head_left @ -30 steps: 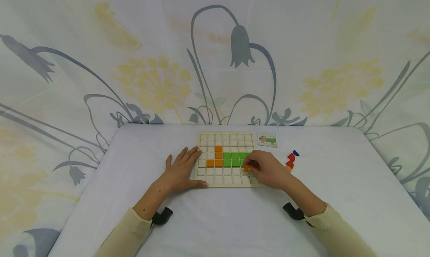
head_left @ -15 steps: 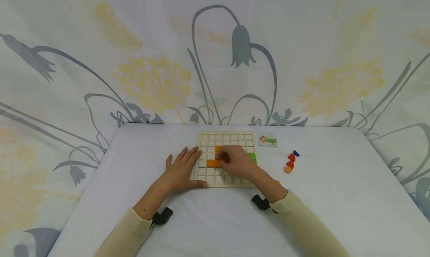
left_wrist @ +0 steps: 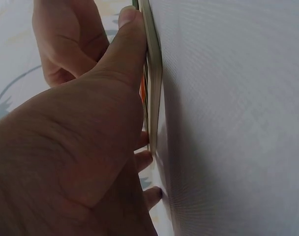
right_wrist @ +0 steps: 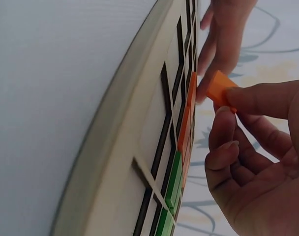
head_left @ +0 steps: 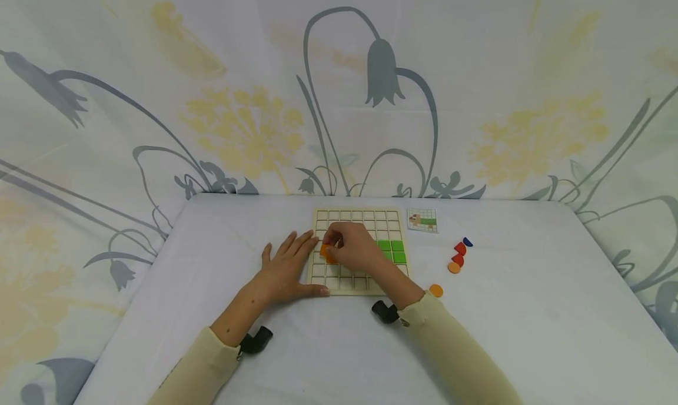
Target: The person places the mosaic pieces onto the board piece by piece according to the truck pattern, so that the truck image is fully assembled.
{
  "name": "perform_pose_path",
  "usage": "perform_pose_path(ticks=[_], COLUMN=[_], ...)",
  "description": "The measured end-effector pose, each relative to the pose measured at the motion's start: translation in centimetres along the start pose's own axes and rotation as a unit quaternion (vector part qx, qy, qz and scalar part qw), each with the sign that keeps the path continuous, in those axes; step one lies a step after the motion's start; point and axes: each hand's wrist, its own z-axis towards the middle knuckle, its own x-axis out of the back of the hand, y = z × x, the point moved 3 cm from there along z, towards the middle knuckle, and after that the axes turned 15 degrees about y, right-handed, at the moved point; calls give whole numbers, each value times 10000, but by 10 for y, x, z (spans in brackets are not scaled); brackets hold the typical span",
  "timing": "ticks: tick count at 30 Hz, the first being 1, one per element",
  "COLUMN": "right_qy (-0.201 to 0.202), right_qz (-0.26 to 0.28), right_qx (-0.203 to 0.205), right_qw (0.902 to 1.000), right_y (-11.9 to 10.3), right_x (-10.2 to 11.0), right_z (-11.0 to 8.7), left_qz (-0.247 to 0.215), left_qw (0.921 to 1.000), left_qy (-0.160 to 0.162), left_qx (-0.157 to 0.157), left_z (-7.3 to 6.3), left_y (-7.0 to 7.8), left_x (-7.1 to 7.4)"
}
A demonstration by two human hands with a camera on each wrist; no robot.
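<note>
1. Currently, the person's right hand [head_left: 352, 246] pinches a flat orange square tile [right_wrist: 221, 90] between thumb and fingers, over the left part of a pale wooden grid board [head_left: 352, 292].
2. The left hand [head_left: 286, 272] lies with fingers spread, touching the board's left edge.
3. Green square tiles [head_left: 384, 245] (four show in the head view) sit in the board's right half.

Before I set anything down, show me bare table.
Bare: the table right of the blue half-disc; the space between the beige sleeves, nearer than the gridded board; and left of the left hand. Crowded: the board's left half, where the right hand pinches an orange tile.
</note>
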Motion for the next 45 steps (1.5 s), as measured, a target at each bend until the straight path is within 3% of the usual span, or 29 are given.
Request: perform_pose_path(ticks=[14,29,36,45], right_qy=[-93,-223,-112,-54], right_qz=[98,-358,-97,-119], right_qx=[101,481,718,817], right_qw=[9999,9980,9973,9966], right_y=[-7,-4,0,19], right_x=[-10,-14,-3,31], right_z=[2,-2,-9,-32], left_qz=[54,-26,20,53], left_qw=[9999,10000,9999,9997], left_qy=[7,-81,-94,-216], left_qx=[-100,-26,-44,65], left_z=[-2,-4,-4,-5], left_y=[3,5,4,4], left_x=[-3,-4,-5,-5])
